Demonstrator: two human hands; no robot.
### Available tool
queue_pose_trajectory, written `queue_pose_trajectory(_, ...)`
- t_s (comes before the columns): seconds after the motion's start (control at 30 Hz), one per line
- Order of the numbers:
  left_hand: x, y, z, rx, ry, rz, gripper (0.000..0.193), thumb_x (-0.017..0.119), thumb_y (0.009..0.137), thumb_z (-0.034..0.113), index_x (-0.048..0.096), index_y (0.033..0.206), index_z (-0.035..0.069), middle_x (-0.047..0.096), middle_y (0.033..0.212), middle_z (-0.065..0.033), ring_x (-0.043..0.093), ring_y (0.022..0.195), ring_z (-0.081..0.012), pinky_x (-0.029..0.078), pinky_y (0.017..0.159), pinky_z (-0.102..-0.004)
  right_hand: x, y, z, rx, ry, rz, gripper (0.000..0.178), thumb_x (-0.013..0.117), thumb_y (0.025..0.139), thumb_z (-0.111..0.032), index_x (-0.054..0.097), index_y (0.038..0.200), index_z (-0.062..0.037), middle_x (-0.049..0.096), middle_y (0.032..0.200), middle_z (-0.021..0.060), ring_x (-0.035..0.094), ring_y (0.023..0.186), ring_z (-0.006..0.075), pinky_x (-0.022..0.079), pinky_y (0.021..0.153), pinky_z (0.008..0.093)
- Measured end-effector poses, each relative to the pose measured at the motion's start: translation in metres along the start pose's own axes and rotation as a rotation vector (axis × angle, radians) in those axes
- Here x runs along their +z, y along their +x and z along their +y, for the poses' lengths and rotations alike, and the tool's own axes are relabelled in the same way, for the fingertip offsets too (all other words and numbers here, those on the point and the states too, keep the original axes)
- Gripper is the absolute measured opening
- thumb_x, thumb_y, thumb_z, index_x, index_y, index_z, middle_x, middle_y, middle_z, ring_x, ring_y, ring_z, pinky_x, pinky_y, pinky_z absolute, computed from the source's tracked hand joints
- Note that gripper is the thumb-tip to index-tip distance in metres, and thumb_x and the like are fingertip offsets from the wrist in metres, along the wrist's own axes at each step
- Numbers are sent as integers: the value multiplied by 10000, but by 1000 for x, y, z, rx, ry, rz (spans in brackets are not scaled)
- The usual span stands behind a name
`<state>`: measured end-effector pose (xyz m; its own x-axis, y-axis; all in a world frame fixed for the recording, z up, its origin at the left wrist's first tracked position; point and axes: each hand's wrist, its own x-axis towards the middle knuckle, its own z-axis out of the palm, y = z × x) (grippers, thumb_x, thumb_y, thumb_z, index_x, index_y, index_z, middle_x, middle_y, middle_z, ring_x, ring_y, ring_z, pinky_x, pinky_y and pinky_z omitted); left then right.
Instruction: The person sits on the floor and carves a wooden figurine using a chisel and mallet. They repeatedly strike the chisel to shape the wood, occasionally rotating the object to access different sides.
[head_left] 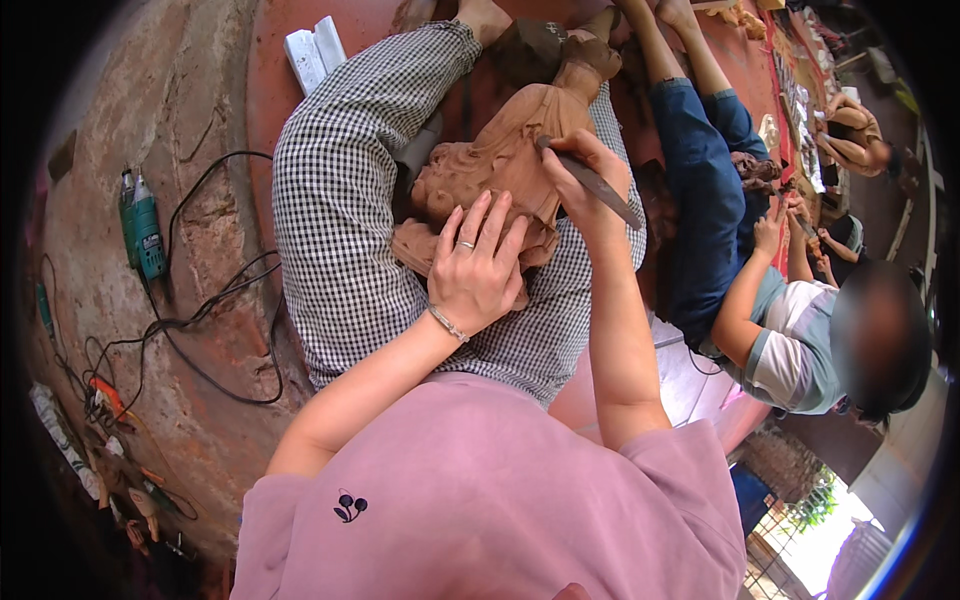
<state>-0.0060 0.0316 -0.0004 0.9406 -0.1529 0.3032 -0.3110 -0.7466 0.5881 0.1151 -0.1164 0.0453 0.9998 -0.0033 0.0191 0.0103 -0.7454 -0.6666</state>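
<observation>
A reddish-brown carved wooden figure (515, 125) lies between my legs, propped on my checked trousers. Its surface shows robe-like folds and, nearer me, rougher curled relief. My left hand (478, 262) rests on the near part of the carving, palm down with the fingers stretched out; it covers some of the relief. In my right hand (595, 165) is a dark, slim, tapered tool that looks like a file (608, 193). One end of it meets the figure's robe, and the other sticks out below my fingers. The exact contact edge is partly hidden by my grip.
Green handheld power tools (150, 235) lie on the worn concrete at left, with black cables (205, 310) looping around. A white block (314, 55) sits beyond my left knee. On my right, a seated co-worker in jeans (690, 200) handles a dark carving (755, 170).
</observation>
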Motion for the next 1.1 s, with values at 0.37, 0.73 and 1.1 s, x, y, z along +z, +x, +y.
queue_pose_trajectory(0.37,-1,0,-1,0,4,-2,485,656,782,178,646,1262,107,528,1470,-136,482,1378,-321,402,1109,-504,-8,6,6,-1,-9,-64,205,745,810,-227,708,869,-34,725,774,124,711,701,258,541,665,339)
queue_pose_trajectory(0.73,-1,1,2,-2,16,-9,484,657,771,175,653,1250,101,535,1463,-135,487,1374,-318,410,1102,-504,-10,5,5,-15,-63,-95,189,745,806,-223,715,878,-51,718,755,122,713,710,282,542,664,346)
queue_pose_trajectory(1.1,-3,1,0,-1,4,-1,481,655,771,170,660,1247,105,538,1461,-137,488,1374,-319,407,1102,-506,-8,6,-3,1,-32,-51,190,735,796,-211,713,880,-42,717,756,130,711,704,276,541,664,350)
